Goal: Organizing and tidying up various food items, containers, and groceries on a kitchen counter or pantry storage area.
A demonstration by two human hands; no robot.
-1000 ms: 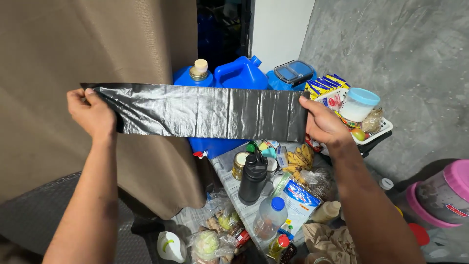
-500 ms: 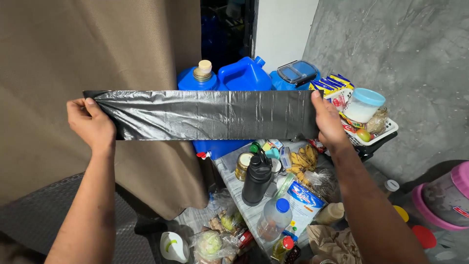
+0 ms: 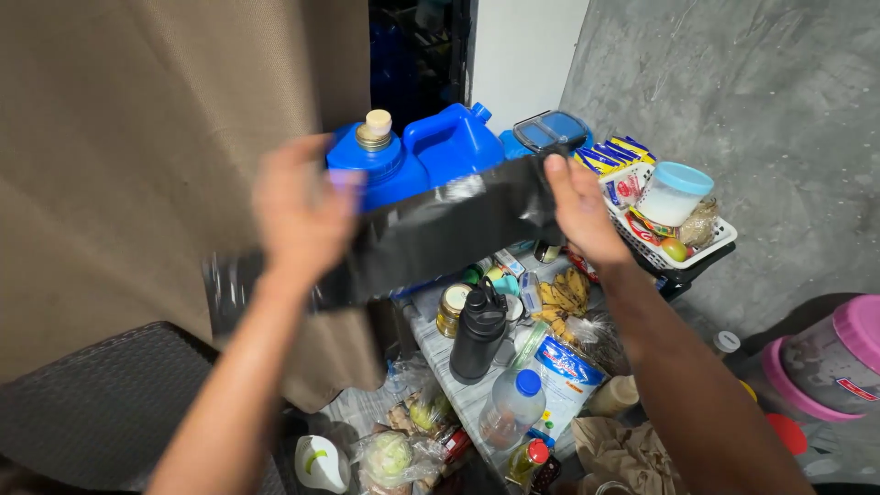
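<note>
Both hands hold a folded black plastic bag (image 3: 431, 234) in the air, stretched slantwise between them, above a crowded low table (image 3: 449, 385); the right hand (image 3: 579, 206) pinches the bag's upper end, fingers closed on the edge; the left hand (image 3: 298, 215) is blurred, lying against the bag near its middle, and whether it grips cannot be told, while the bag's lower end (image 3: 225, 289) hangs past it toward the brown curtain (image 3: 156, 165). Open room lies only up here between curtain and grey wall (image 3: 733, 101); below, every surface is packed.

Two blue jugs (image 3: 417, 156) stand behind the bag, one with a cork-topped cap; a white basket (image 3: 710, 246) at the right holds a jar with a pale blue lid (image 3: 674, 192), yellow packets and a small round fruit; on the table stand one black flask (image 3: 478, 339), one clear bottle with a blue cap (image 3: 513, 408), one gold-lidded jar (image 3: 451, 309) and one bunch of bananas (image 3: 561, 302); two pink-lidded tubs (image 3: 830, 362) sit at the far right on the floor.
</note>
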